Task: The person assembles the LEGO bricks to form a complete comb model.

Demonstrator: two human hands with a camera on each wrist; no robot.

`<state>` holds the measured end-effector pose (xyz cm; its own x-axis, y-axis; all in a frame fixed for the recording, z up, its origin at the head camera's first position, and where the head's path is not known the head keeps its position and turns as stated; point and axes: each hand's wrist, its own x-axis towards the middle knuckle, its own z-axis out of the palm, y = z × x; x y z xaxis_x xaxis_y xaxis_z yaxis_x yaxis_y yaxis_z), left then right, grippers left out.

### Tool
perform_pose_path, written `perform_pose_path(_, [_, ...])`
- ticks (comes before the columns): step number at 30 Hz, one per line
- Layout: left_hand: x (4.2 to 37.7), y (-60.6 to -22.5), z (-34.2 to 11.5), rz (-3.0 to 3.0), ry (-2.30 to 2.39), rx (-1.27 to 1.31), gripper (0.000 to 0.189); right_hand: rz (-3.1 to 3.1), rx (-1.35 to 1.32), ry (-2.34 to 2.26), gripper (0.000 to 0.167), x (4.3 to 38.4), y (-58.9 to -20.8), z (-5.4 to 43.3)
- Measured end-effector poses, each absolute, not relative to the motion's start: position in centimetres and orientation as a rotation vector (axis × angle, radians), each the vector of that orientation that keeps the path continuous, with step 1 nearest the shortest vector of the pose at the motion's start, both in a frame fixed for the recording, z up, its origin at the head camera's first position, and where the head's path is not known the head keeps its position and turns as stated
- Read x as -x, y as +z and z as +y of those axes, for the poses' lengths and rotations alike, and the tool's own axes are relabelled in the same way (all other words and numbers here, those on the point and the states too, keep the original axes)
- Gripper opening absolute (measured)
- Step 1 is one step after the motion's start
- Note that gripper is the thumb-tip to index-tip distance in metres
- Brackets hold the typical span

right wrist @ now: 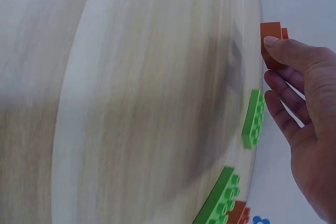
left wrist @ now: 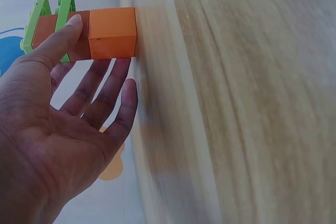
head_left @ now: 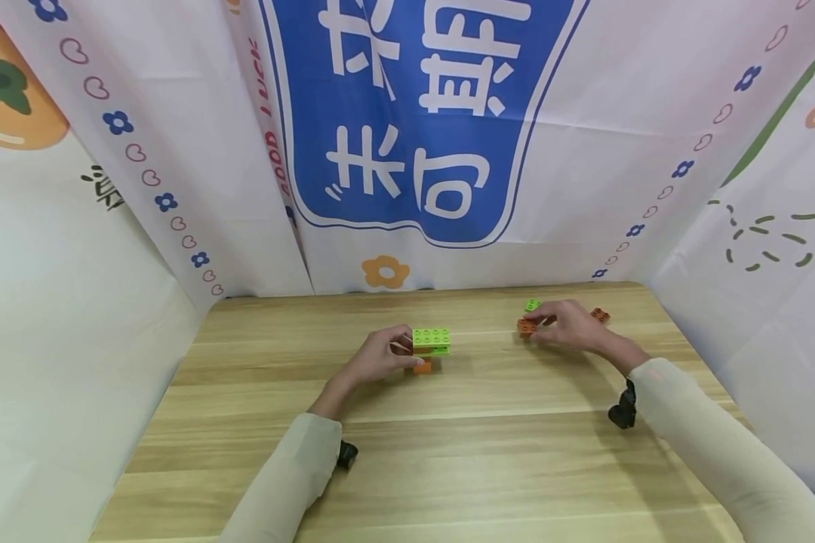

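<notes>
My left hand pinches a stack of toy building blocks between thumb and fingers. At the bottom of the stack is an orange block; above it come brown blocks and two thin green plates, the studded top one showing in the head view. To the right, my right hand grips a brown studded block between thumb and fingertips, held up over the tabletop. The other fingers of that hand are loosely bent.
On the wooden table, near its back right, lie a small green studded plate, a longer green plate and another brown block. Printed cloth hangs behind the table and along both sides.
</notes>
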<state>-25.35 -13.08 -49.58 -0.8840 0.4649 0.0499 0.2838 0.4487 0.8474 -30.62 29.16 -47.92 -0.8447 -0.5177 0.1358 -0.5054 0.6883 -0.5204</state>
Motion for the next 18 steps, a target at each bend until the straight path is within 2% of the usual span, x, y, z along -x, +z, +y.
perform_pose_path(18, [25.1,-49.5,-12.9,2.488,1.443,-0.590,0.023,2.821,1.057,-0.874,0.039,29.5,-45.6,25.9])
